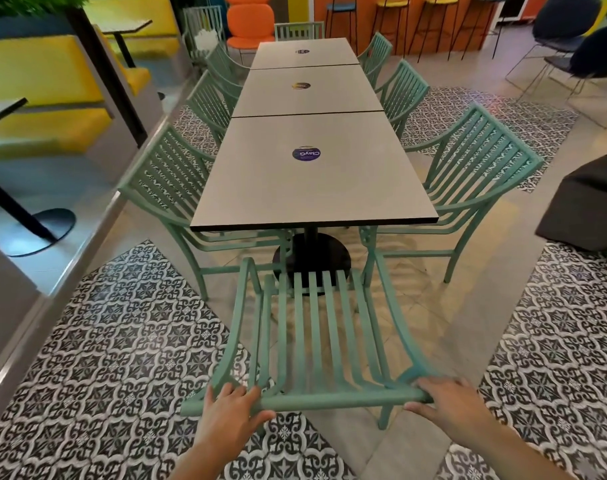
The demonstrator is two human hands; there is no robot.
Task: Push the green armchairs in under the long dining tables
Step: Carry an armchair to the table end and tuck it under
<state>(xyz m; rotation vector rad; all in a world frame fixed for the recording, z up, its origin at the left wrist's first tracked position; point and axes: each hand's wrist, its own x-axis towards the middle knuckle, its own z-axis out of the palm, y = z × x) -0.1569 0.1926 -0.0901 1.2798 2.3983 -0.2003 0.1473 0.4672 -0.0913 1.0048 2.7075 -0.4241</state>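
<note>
A green slatted armchair point(316, 327) stands at the near end of the long grey dining table point(312, 181), its front legs just short of the table's black base. My left hand point(231, 408) grips the left part of the chair's top rail. My right hand point(447, 400) grips the right end of the same rail. More green armchairs line both long sides: one at the near left point(170, 181), one at the near right point(475, 168), others farther back, and one at the far end point(298, 29).
A raised step point(66, 271) with yellow booth seats point(38, 84) and a black table base point(42, 230) runs along the left. A dark beanbag point(586, 206) sits on the floor at right. Orange seats, bar stools and dark wire chairs point(565, 32) stand at the back.
</note>
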